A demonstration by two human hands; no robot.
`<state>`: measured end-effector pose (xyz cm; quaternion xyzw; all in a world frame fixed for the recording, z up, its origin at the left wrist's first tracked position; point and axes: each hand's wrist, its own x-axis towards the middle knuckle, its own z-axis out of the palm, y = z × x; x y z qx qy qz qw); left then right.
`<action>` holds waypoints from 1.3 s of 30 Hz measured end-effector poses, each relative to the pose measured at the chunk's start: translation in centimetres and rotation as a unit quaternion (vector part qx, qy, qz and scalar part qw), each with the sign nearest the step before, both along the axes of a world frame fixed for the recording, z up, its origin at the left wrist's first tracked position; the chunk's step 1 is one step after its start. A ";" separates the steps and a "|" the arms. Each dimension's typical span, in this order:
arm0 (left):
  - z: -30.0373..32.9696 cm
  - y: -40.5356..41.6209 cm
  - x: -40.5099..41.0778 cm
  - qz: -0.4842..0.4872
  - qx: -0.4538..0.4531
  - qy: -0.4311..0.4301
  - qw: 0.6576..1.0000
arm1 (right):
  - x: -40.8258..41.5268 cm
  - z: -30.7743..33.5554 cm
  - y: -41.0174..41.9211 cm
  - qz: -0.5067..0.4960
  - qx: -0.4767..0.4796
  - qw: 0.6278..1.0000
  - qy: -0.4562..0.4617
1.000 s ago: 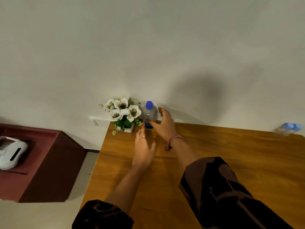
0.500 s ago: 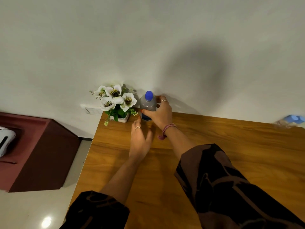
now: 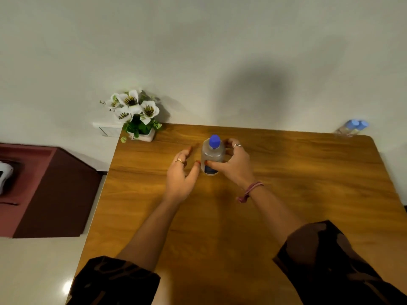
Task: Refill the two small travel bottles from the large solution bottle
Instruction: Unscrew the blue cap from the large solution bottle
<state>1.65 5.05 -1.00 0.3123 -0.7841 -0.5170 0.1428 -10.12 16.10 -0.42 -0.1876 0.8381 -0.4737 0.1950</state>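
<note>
A wooden table (image 3: 308, 194) stands against a pale wall (image 3: 198, 51), with a dark red cabinet (image 3: 50, 194) to its left. A flower pot (image 3: 136, 115) sits at the far left corner. The right hand (image 3: 233, 166) grips the upright large solution bottle (image 3: 212, 156) mid-table; the left hand (image 3: 181, 175) is just beside it, fingers relaxed. Two small travel bottles (image 3: 352, 127) stand at the far right corner, nothing between.

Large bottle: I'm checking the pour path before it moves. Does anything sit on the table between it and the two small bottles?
Nothing visible. Bare table lies between the large bottle, held by the right hand, and the small bottles at the far right corner.
</note>
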 end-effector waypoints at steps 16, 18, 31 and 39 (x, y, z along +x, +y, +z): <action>4.0 15.8 1.4 -0.158 -0.034 0.078 0.984 | 4.6 1.4 18.9 0.018 -0.003 0.999 -0.037; 4.1 17.2 1.3 -0.174 -0.051 0.093 0.979 | 4.8 1.4 20.3 0.016 -0.007 0.999 -0.039; 3.3 20.8 1.0 -0.206 -0.164 0.075 0.962 | 5.0 -0.5 23.1 0.013 -0.015 0.999 -0.046; 3.2 21.7 0.3 -0.121 -0.165 0.028 0.979 | 5.0 -1.3 23.3 0.018 -0.017 0.998 -0.052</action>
